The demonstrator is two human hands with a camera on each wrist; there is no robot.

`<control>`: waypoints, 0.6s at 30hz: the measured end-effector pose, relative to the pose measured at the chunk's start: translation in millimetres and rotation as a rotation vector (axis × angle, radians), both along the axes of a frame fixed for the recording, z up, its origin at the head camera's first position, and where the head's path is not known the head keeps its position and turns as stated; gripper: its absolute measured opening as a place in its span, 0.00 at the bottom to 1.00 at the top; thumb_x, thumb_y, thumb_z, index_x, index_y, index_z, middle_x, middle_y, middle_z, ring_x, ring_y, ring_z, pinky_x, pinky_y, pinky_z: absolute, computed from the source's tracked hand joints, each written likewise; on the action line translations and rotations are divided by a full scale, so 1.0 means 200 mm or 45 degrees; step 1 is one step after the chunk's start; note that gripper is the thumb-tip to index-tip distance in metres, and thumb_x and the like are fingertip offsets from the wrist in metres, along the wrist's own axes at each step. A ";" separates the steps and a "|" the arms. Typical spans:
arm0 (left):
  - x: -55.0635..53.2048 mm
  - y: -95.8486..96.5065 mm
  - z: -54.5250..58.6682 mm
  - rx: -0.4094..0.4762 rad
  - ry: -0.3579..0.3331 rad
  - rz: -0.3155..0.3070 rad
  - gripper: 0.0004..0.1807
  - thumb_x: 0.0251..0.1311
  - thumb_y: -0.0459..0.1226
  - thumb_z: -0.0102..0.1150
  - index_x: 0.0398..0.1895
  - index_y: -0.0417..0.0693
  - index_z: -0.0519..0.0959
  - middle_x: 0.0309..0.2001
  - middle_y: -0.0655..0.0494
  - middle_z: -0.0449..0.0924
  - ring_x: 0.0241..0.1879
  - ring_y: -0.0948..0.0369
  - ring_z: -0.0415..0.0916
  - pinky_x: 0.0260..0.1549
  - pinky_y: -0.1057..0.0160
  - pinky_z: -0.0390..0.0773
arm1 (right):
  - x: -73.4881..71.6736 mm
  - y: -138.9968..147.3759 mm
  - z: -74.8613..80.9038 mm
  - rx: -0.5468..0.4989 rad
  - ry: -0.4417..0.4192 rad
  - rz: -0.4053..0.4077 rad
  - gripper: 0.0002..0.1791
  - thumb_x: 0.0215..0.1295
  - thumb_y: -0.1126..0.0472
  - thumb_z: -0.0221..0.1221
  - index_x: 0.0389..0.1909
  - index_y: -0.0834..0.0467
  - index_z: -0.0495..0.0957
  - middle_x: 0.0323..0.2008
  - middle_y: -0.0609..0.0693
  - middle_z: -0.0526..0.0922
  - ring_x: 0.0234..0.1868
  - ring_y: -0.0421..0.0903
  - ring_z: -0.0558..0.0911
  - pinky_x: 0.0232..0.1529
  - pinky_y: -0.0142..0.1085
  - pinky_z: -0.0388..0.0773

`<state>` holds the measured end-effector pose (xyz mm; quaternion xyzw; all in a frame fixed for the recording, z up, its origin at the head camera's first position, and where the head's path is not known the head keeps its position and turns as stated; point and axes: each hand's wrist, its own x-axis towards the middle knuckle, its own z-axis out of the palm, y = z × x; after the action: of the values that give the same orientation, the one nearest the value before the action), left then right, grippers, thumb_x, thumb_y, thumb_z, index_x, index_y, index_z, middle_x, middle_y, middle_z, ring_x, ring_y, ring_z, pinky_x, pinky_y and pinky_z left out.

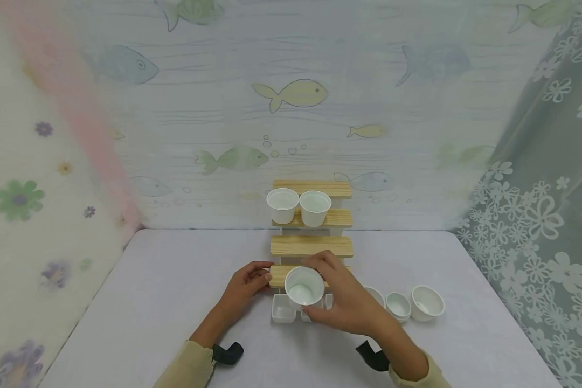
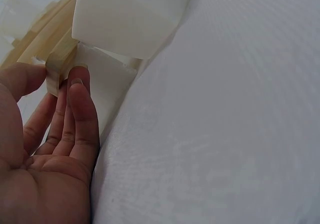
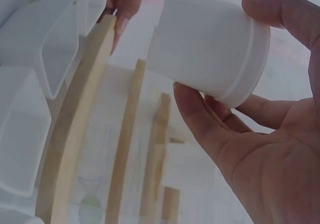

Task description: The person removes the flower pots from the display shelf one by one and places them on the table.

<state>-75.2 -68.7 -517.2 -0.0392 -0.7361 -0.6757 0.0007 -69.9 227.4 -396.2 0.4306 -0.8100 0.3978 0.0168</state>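
Note:
With curled fingers and thumb, my right hand (image 1: 349, 302) holds a white cup (image 1: 304, 285) by its rim and side. In the head view the cup overlaps the lowest board of a tiered wooden stand (image 1: 312, 246), its mouth facing up toward the camera. My left hand (image 1: 242, 291) pinches the left end of that lowest board (image 2: 60, 59), thumb on one face and fingertips on the other. Higher on the stand, two white cups (image 1: 283, 206) stand side by side. Small square white containers (image 1: 283, 309) sit at the stand's foot, partly hidden by the right hand and the cup.
Right of the stand, on the white-covered table (image 1: 174, 269), are a round white bowl (image 1: 427, 303), a smaller cup (image 1: 398, 306) and another partly hidden by my right hand. Behind the stand hangs a fish-patterned backdrop (image 1: 199, 108); a lace-flowered curtain (image 1: 538, 242) borders the right side.

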 end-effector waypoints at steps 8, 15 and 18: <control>0.00 0.00 0.00 0.006 -0.011 0.002 0.20 0.75 0.39 0.65 0.66 0.44 0.79 0.51 0.45 0.84 0.47 0.57 0.83 0.47 0.63 0.87 | 0.05 -0.04 -0.02 0.048 -0.027 0.082 0.45 0.52 0.58 0.81 0.72 0.49 0.72 0.64 0.42 0.70 0.62 0.41 0.75 0.62 0.44 0.81; 0.00 0.00 0.01 -0.002 -0.004 0.001 0.20 0.76 0.40 0.64 0.66 0.45 0.79 0.52 0.45 0.84 0.49 0.57 0.84 0.48 0.63 0.87 | 0.07 -0.07 -0.04 0.060 -0.034 0.147 0.44 0.52 0.59 0.80 0.71 0.49 0.73 0.61 0.42 0.70 0.59 0.41 0.77 0.59 0.41 0.81; 0.00 0.00 0.00 0.004 -0.004 -0.004 0.20 0.75 0.40 0.64 0.66 0.45 0.79 0.53 0.45 0.84 0.49 0.57 0.83 0.48 0.62 0.87 | 0.08 -0.08 -0.06 0.069 -0.039 0.191 0.43 0.52 0.59 0.79 0.70 0.47 0.73 0.60 0.43 0.71 0.58 0.41 0.78 0.59 0.40 0.81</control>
<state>-74.5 -68.7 -516.4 -0.0392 -0.7350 -0.6769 -0.0015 -54.0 211.0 -407.3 0.4842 -0.7860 0.3825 -0.0372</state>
